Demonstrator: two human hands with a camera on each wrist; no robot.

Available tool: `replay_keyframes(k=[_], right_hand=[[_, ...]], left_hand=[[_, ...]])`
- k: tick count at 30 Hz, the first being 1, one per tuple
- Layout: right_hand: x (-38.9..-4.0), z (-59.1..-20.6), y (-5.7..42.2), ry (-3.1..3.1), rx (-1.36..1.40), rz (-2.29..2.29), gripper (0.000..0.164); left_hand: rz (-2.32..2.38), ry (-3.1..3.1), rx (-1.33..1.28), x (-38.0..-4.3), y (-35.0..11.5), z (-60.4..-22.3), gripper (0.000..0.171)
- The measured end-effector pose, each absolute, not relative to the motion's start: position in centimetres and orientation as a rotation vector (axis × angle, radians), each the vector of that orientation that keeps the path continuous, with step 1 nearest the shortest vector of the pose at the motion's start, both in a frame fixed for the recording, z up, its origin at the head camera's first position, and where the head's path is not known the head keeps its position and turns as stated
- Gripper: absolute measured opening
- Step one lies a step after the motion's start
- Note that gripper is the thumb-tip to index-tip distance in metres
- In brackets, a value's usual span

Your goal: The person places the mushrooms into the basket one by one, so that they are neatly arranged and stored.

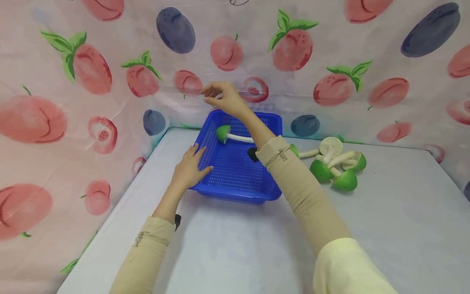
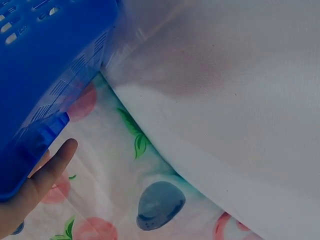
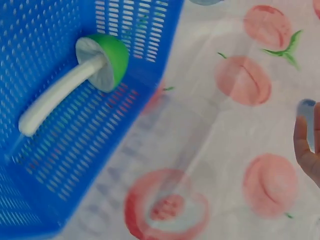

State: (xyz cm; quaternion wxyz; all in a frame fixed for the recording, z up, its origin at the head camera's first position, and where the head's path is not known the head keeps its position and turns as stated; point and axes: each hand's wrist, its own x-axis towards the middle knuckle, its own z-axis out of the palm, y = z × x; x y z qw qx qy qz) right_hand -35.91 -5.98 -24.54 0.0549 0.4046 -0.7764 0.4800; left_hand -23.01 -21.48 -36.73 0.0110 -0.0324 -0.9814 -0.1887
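My left hand (image 1: 188, 170) rests at the left rim of a blue perforated plastic basket (image 1: 235, 196), its fingers spread and straight. In the left wrist view an extended finger (image 2: 57, 162) shows beside the blue wall. Above the basket's far edge hovers my right hand (image 1: 225, 98), fingers loosely bent and holding nothing. A toy mushroom (image 3: 62, 92) with a green cap and white stem lies on its side inside the basket, near the back. The right forearm crosses over the basket's right side and hides part of it.
Right of the basket lies a heap of several similar green-capped mushrooms (image 1: 345, 180), one partly behind the right sleeve. The white tabletop (image 1: 227, 245) meets a fruit-printed cloth (image 1: 257, 24) hanging at the back and left.
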Motion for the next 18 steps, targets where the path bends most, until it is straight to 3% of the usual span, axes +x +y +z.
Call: replay_keyframes(k=[18], right_hand=[[-31.3,-22.5,1.4,-2.406,1.211,1.112,0.021]], left_hand=[[-0.579,-3.06,-0.127,-22.9,-21.5,-36.6,0.07]])
